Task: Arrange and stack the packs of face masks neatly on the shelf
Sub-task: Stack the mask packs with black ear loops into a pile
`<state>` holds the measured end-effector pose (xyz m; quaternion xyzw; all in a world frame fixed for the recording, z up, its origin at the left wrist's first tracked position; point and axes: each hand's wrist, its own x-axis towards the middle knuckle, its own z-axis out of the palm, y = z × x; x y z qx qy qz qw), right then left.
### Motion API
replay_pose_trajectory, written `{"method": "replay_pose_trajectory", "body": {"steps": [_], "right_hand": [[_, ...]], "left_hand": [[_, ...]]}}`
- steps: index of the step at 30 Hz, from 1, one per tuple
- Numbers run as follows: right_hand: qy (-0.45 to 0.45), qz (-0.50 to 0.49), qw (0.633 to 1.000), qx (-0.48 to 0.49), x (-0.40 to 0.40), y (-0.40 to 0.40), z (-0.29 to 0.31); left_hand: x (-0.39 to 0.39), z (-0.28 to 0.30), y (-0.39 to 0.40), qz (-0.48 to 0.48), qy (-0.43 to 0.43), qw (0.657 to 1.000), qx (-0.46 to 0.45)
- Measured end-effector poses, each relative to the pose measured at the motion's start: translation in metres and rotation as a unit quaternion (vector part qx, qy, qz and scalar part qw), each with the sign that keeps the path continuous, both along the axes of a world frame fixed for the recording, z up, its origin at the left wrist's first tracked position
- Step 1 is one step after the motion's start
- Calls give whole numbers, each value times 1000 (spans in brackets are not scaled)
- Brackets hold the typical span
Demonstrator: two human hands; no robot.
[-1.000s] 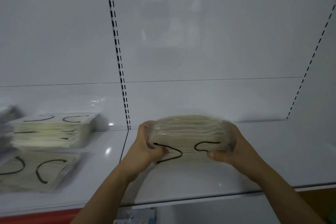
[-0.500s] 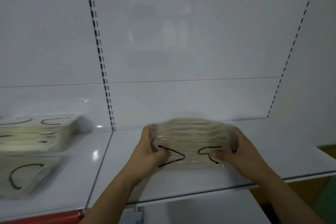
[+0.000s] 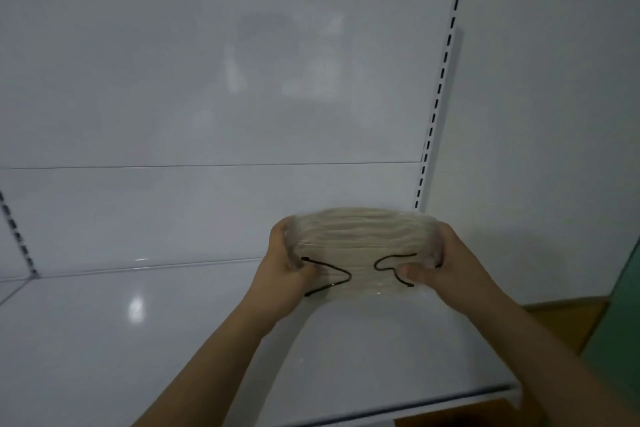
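Shelf: white, glossy.
Mask pack: clear-wrapped, over the shelf.
Left hand: grips its left end.
Right hand: grips its right end.

The clear plastic-wrapped pack of cream-beige face masks has thin black ear loops squiggling across its front. The glossy white metal shelf shows pale light glints, same white as the back panel. White upright strip carries a column of black slots. Brown floor, with a green patch at far right.
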<state>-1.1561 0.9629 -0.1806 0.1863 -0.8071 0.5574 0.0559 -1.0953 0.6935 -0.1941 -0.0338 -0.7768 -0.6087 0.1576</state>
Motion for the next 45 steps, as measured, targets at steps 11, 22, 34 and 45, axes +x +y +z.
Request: {"method": "replay_pose_trajectory", "body": {"steps": [11, 22, 34, 45], "right_hand": [[-67, 56, 995, -54, -87, 5, -26], [-102, 56, 991, -61, -94, 6, -48], [-120, 34, 991, -54, -88, 1, -46], [31, -71, 996, 47, -54, 21, -18]], "left_hand": [[-66, -13, 44, 134, -75, 988, 27], [-71, -16, 49, 140, -127, 981, 52], [-70, -9, 53, 178, -147, 971, 53], [-38, -4, 38, 183, -113, 975, 60]]}}
